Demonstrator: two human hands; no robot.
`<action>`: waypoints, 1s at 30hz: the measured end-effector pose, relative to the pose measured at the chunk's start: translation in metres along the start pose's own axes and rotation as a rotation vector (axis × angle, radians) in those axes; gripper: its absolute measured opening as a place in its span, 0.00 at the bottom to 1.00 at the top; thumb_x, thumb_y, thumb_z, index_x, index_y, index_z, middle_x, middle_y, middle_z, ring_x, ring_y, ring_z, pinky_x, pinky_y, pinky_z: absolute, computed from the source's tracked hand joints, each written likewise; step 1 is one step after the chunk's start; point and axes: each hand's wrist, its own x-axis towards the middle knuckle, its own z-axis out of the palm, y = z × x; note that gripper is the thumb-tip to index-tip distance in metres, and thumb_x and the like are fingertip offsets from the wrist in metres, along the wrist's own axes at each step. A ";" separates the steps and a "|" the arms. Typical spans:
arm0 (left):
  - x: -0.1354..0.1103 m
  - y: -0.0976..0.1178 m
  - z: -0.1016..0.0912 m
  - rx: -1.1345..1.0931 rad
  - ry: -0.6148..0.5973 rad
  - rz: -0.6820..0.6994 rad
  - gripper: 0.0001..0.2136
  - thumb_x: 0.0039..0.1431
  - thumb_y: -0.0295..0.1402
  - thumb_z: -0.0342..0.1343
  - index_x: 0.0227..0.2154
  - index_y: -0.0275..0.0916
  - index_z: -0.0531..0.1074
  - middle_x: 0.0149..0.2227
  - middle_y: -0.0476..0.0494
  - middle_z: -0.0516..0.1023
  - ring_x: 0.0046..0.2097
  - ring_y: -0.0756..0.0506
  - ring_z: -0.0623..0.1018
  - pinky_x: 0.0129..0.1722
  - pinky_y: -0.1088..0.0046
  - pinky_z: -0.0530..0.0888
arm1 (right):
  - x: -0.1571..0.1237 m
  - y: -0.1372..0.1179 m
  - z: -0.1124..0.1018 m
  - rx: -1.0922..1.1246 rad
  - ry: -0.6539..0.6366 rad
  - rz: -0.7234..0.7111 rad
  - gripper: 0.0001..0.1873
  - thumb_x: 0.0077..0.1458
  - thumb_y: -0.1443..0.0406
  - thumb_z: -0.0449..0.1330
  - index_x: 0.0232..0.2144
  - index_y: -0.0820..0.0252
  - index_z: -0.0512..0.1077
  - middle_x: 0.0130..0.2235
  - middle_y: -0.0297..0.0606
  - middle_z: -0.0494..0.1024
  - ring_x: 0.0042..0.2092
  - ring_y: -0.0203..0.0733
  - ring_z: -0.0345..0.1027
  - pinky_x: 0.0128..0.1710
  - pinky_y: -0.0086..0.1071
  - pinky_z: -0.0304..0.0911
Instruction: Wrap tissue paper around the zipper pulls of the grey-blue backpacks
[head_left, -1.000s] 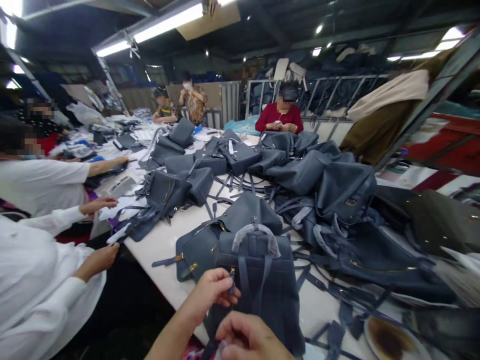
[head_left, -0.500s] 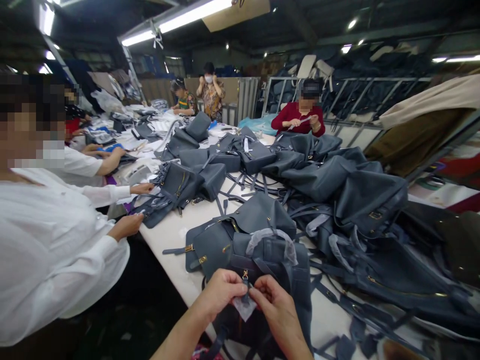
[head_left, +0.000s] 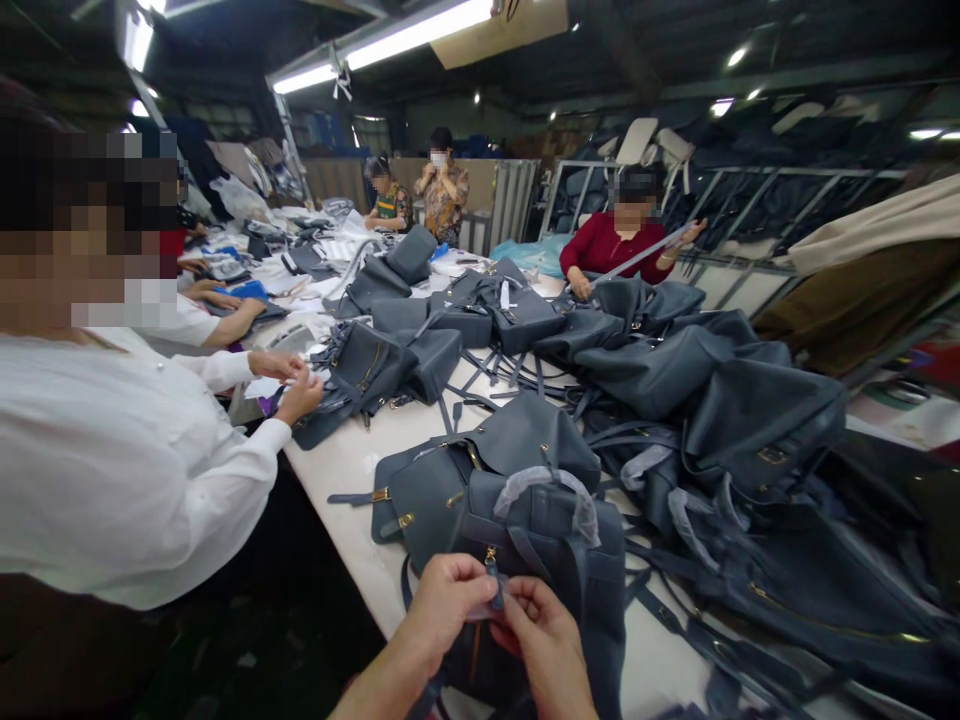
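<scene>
- Overhead, a dim workshop ceiling carries fluorescent tube lights (head_left: 405,35); a long white worktable (head_left: 337,470) runs from the near edge toward the back.
- At far left, a co-worker in a white blouse (head_left: 112,470) is cut off by the frame, the face pixelated. That co-worker's hands (head_left: 285,380) are at the table edge beside a slate-blue bag (head_left: 367,370), around a white slip of paper, and the fingers are curled but partly hidden.
- Beyond, a second white-sleeved co-worker (head_left: 225,330) reaches onto papers and blue items, mostly hidden behind the first.
- At the back, a seated person (head_left: 382,205) and a standing masked person in a patterned shirt (head_left: 442,200) are small and hard to make out.
- At bottom centre, the left hand (head_left: 446,605) and right hand (head_left: 536,640) are cut off at the forearms. The left thumb and fingers (head_left: 472,585) pinch a small dark zip tab (head_left: 494,590) below a brass zip pull (head_left: 490,553). The right fingers (head_left: 525,600) are curled close together just beside the tab; any contact is hidden.
- The tab hangs at the top of a dark blue leather backpack (head_left: 592,600), partly hidden by the hands, with plastic-wrapped handle (head_left: 547,505). It lies on the table against another bag (head_left: 480,470).
- At right, a person in a red top (head_left: 611,245) holds a long strap (head_left: 637,258) taut above heaped bags (head_left: 750,420), which run off the frame.
</scene>
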 end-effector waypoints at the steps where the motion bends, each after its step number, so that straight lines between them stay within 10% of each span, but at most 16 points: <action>1: -0.001 -0.002 0.001 0.002 0.024 0.015 0.09 0.36 0.36 0.59 0.15 0.36 0.68 0.16 0.53 0.66 0.21 0.53 0.63 0.25 0.75 0.61 | 0.000 0.002 0.002 0.015 0.009 0.015 0.28 0.25 0.47 0.74 0.23 0.60 0.72 0.21 0.31 0.75 0.25 0.36 0.69 0.25 0.26 0.65; 21: -0.007 -0.015 0.006 0.134 0.266 0.147 0.04 0.42 0.31 0.54 0.21 0.39 0.64 0.19 0.55 0.64 0.23 0.51 0.65 0.20 0.77 0.65 | 0.009 0.022 -0.001 0.131 -0.067 -0.010 0.24 0.31 0.52 0.74 0.27 0.61 0.75 0.24 0.34 0.80 0.25 0.38 0.71 0.25 0.27 0.63; 30: -0.013 0.001 0.006 0.229 0.320 0.290 0.09 0.42 0.23 0.54 0.30 0.40 0.68 0.26 0.51 0.74 0.30 0.47 0.75 0.34 0.74 0.69 | 0.011 0.025 0.003 0.180 -0.073 -0.087 0.23 0.32 0.55 0.75 0.30 0.60 0.75 0.29 0.38 0.82 0.33 0.42 0.75 0.34 0.30 0.69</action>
